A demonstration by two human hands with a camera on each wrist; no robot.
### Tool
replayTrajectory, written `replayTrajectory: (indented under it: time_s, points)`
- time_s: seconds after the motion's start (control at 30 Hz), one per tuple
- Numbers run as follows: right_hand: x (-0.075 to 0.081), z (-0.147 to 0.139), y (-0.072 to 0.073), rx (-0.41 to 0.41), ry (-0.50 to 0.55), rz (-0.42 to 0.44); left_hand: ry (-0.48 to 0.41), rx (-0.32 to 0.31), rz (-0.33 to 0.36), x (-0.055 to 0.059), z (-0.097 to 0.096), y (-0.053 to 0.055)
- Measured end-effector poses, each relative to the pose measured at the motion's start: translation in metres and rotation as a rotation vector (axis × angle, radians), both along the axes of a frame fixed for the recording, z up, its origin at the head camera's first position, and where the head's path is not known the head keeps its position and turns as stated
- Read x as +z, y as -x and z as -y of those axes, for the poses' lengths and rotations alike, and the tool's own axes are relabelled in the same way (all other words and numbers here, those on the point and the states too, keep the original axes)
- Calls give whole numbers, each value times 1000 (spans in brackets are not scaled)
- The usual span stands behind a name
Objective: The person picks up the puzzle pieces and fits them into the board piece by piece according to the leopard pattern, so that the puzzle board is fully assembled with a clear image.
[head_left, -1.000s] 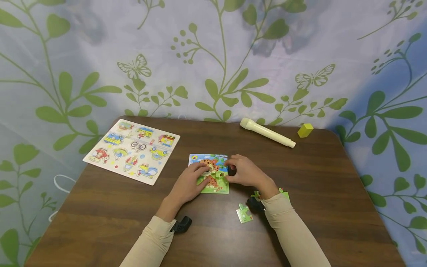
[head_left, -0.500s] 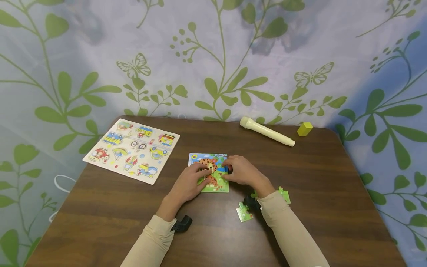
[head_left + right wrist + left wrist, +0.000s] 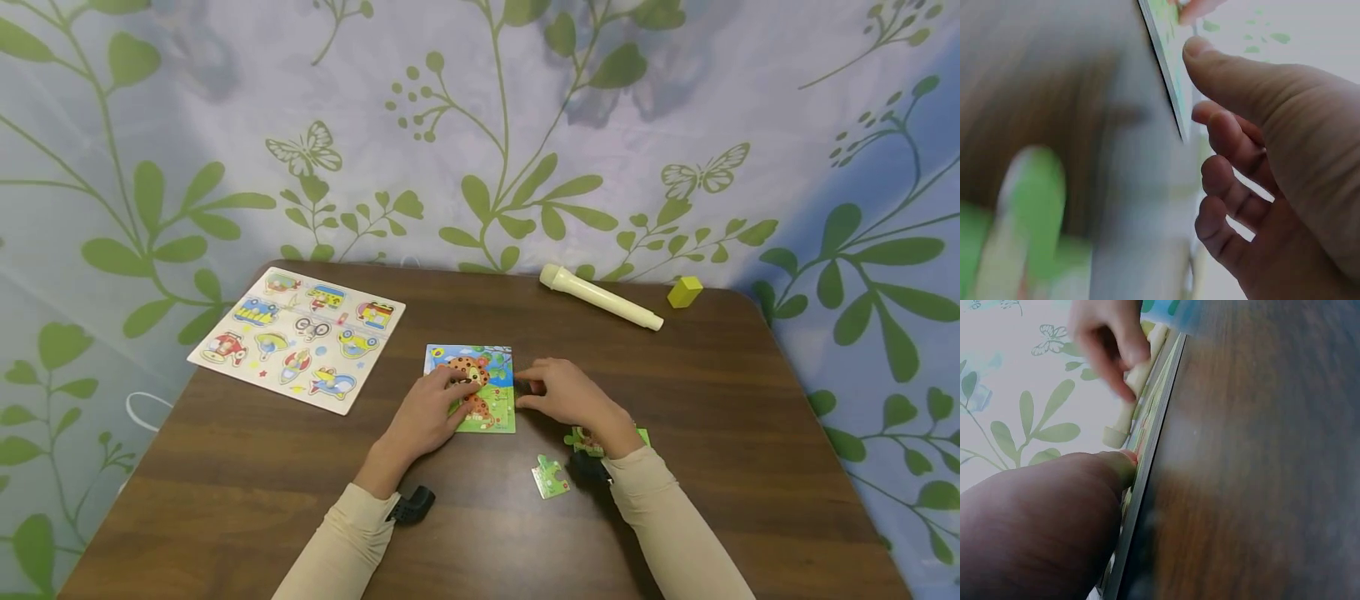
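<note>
A small square jigsaw puzzle [image 3: 497, 402] with a spotted leopard picture lies flat at the middle of the table. Over its left part rests my left hand [image 3: 422, 417], thumb and fingertips touching the pieces. The left wrist view shows the thumb [image 3: 1066, 506] against the thin board. My right hand [image 3: 573, 397] hovers just beyond the puzzle's right edge, fingers loosely bent. Nothing is between them in the right wrist view. A loose green puzzle piece [image 3: 549, 479] lies in front of the board. Another loose piece [image 3: 587, 442] is partly hidden by the right wrist.
A white peg board [image 3: 311, 333] with vehicle pictures lies at the back left. A cream stick [image 3: 600, 297] shaped like a microphone and a yellow block [image 3: 685, 292] are near the back edge. Behind the table [image 3: 465, 533] hangs a leaf-patterned cloth [image 3: 480, 125].
My right hand has drawn back to the right, off the puzzle's edge. The puzzle's right-hand pieces, uneven one second ago, now look level. My left hand has stayed on the puzzle.
</note>
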State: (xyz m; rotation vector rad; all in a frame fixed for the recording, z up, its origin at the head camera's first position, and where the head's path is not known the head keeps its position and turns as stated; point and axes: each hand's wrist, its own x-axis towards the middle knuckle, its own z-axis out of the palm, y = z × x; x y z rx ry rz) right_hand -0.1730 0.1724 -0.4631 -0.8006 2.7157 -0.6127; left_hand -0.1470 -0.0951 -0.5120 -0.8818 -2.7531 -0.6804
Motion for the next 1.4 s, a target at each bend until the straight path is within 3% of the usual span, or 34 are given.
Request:
replayTrajectory:
  time_s: [0.1, 0.2, 0.4, 0.5, 0.67, 0.8, 0.97, 1.17, 1.27, 1.4]
  points:
    - [3, -24, -19, -23, 45, 37, -17, 0, -4, 0, 0, 0]
    - [2, -42, -43, 5, 71, 73, -29, 12, 0, 1, 1, 1]
    - [-8, -55, -79, 89, 70, 48, -64, 39, 32, -1, 7, 1]
    - [-11, -54, -89, 100, 36, 21, -135, 77, 64, -5, 10, 1]
    - [-10, -49, -97, 94, -44, -51, -332, 227, 34, -8, 19, 1]
    - [-7, -44, -101, 112, -99, -159, -397, 281, 52, -7, 26, 1]
    - [-6, -27, -93, 125, -93, -229, -353, 319, 178, -4, 35, 0]
    - [-2, 30, -57, 206, 48, -337, -282, 321, 238, -1, 46, -3]
    - [-2, 59, -38, 205, 54, -341, -297, 312, 287, 0, 47, -3]
    - [-8, 87, -20, 143, 16, -281, -323, 302, 355, 1, 47, -3]
